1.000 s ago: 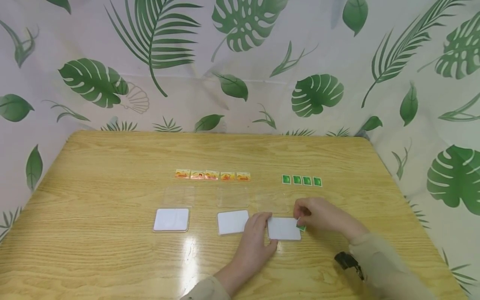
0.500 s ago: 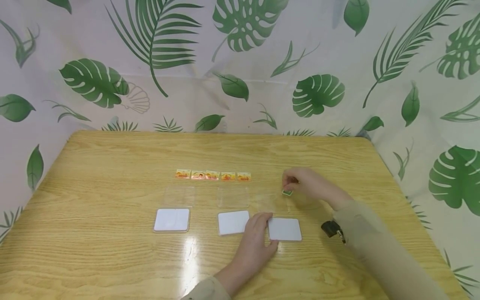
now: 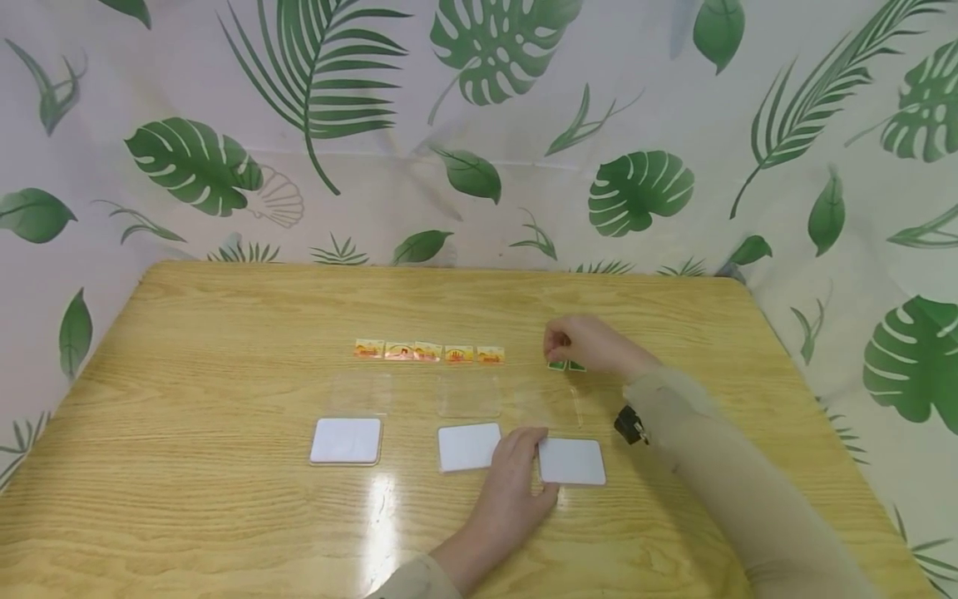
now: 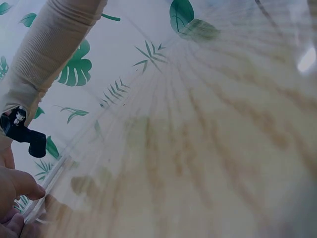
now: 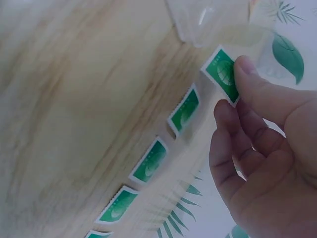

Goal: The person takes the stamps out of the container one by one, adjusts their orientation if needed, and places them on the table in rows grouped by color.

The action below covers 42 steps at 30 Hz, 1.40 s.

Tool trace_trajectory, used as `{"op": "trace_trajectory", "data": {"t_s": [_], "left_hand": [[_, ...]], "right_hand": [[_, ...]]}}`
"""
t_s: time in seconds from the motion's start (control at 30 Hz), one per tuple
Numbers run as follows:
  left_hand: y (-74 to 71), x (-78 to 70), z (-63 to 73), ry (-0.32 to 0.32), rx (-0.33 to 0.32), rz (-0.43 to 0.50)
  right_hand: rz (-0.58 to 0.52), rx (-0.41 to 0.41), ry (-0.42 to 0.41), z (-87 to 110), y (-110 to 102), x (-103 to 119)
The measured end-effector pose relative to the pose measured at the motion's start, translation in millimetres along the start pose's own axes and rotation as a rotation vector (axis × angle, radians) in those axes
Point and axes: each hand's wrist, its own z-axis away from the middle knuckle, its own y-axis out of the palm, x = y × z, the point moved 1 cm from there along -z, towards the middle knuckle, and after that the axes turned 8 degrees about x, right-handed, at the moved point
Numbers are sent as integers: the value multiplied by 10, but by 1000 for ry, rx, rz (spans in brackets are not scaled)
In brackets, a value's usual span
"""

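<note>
Between thumb and fingertips my right hand (image 3: 591,343) pinches a green postage stamp (image 5: 221,74), at the left end of a row of matching stamps. In the right wrist view several more green stamps (image 5: 150,160) lie in line on the table; the head view shows only part of them under the hand. My left hand (image 3: 516,476) holds the left side of the rightmost shallow clear case with a white insert (image 3: 572,462), index finger at its upper corner and thumb at its lower one. The left wrist view shows the thumb (image 4: 25,184) at a clear plastic edge.
Two similar cases with white inserts, the middle one (image 3: 466,448) and the left one (image 3: 346,441), lie leftward. Behind them are clear plastic lids (image 3: 359,394). A row of yellow-orange stamps (image 3: 427,352) lies farther back. A leaf-patterned cloth (image 3: 464,208) hangs behind the table.
My right hand has moved from the right edge of the rightmost case back and left to the green stamp row, carrying a green stamp. The left hand has stayed in place.
</note>
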Motion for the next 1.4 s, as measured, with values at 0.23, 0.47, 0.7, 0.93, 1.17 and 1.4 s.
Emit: {"op": "trace_trajectory", "data": {"t_s": [0.23,0.47,0.7,0.93,1.17,1.4], "left_hand": [[-9,-27,-3,-21,18,19],[-6,-31,-2,-25,22,22],[3,-29,1,-21,21,19],[9,-34,-3,-16,22,22],[6,-44,-3,2,15,-4],[-1,-34,11,-1,-18,-25]], "right_hand": [[45,-8,-3,-30,1,-26],[45,-23,9,-56,27,-73],[38,-52,8,-53,43,-91],[37,-117,17,24,31,-98],[35,-228,60,238,63,-90],[31,-298,117,563,171,-108]]}}
